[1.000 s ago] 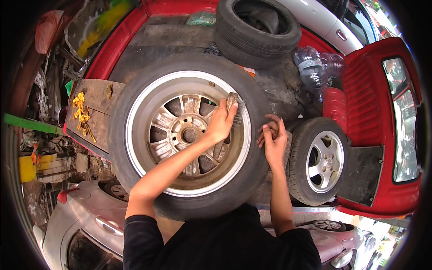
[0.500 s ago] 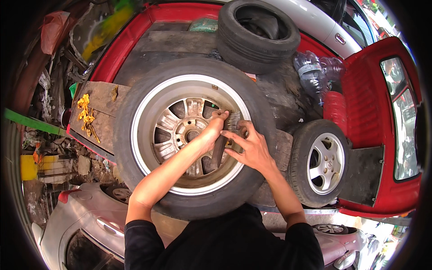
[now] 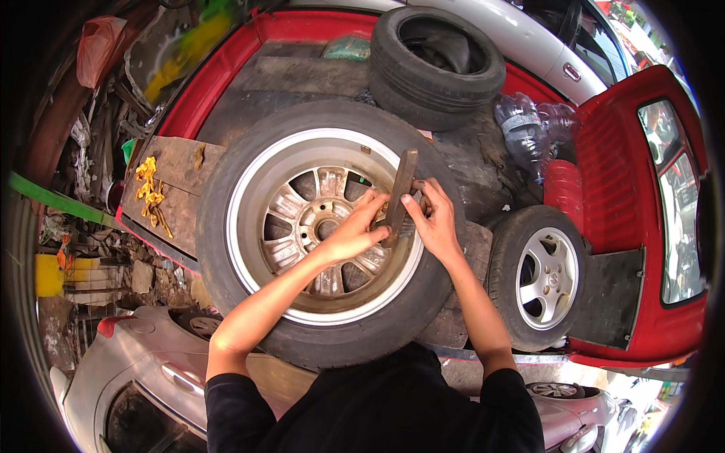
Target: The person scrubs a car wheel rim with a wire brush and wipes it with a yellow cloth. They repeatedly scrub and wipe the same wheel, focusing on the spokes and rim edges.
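Observation:
A large wheel lies flat, its black tire (image 3: 257, 151) around a dirty silver rim (image 3: 330, 181) with several spokes. Above the rim's right side is a wire brush with a wooden back (image 3: 402, 189), tilted upright, its back toward me. My left hand (image 3: 359, 228) pinches the brush near its lower end, thumb and fingers closed on the wood. On the brush's right side, my right hand (image 3: 436, 223) has its thumb at the wooden edge and its fingers curled by the bristle side. The bristles are mostly hidden behind the wood.
The wheel rests in a red truck bed with wooden boards (image 3: 177, 174). A smaller wheel (image 3: 547, 279) stands at the right, a loose tire (image 3: 438, 83) at the back, plastic bottles (image 3: 522, 132) beside it. Yellow flowers (image 3: 149, 192) lie at left. Parked cars (image 3: 143, 355) flank the bed.
The brush has been turned and raised: its bristles faced up before, and now the wooden back shows. My left hand has shifted from its upper end to its lower end.

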`<state>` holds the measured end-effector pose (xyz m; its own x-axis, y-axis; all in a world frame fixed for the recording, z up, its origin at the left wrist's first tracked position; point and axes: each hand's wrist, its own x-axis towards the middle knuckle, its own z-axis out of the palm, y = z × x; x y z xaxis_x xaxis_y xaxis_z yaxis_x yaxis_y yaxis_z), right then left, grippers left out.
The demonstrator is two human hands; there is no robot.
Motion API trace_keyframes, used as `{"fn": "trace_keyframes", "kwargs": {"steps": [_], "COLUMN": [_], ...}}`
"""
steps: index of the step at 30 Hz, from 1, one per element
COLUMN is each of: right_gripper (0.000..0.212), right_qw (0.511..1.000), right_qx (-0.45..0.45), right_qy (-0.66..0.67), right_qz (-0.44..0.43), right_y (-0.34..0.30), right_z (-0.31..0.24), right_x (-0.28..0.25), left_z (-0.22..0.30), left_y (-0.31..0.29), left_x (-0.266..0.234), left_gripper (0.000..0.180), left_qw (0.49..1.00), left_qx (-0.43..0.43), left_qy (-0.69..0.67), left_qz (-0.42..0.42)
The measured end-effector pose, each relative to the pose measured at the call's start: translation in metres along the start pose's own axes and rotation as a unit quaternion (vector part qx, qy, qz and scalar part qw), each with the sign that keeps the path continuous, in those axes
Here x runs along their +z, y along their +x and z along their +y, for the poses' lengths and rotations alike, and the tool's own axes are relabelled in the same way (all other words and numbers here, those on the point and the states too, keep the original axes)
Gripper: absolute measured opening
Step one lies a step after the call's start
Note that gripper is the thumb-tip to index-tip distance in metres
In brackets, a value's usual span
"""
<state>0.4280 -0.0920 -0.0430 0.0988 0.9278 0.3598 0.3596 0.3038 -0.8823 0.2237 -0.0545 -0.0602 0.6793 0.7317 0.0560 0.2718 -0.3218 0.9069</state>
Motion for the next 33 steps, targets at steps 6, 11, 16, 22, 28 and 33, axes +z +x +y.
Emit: {"fn": "trace_keyframes", "kwargs": {"steps": [6,11,16,22,28,33], "right_gripper": [0.032,0.027,0.039,0.043,0.027,0.020], "right_qw": [0.996,0.968,0.964,0.989,0.998,0.971], "right_qx": [0.061,0.161,0.106,0.049,0.025,0.089], "right_qy": [0.065,0.185,0.194,0.083,0.026,0.194], "right_qz": [0.010,-0.058,-0.150,-0.112,-0.045,0.107], "right_y": [-0.007,-0.010,-0.005,-0.004,-0.004,-0.009], "right_z": [0.002,0.008,0.019,0.029,0.032,0.042], "right_x": [0.007,-0.002,-0.005,0.003,-0.004,-0.025], "left_z": [0.002,-0.003,-0.005,-0.005,-0.007,-0.015], "left_y": [0.011,0.004,0.003,0.001,0.000,0.001], "left_x": [0.012,0.005,0.001,0.005,0.001,0.003], "left_gripper": [0.058,0.047,0.044,0.042,0.042,0.045], "left_qw": [0.985,0.921,0.870,0.866,0.865,0.918], "left_qx": [-0.049,-0.079,-0.043,-0.057,-0.075,-0.050], "left_qy": [-0.152,-0.379,-0.488,-0.493,-0.496,-0.384], "left_qz": [0.059,0.035,-0.058,-0.063,-0.027,0.083]}}
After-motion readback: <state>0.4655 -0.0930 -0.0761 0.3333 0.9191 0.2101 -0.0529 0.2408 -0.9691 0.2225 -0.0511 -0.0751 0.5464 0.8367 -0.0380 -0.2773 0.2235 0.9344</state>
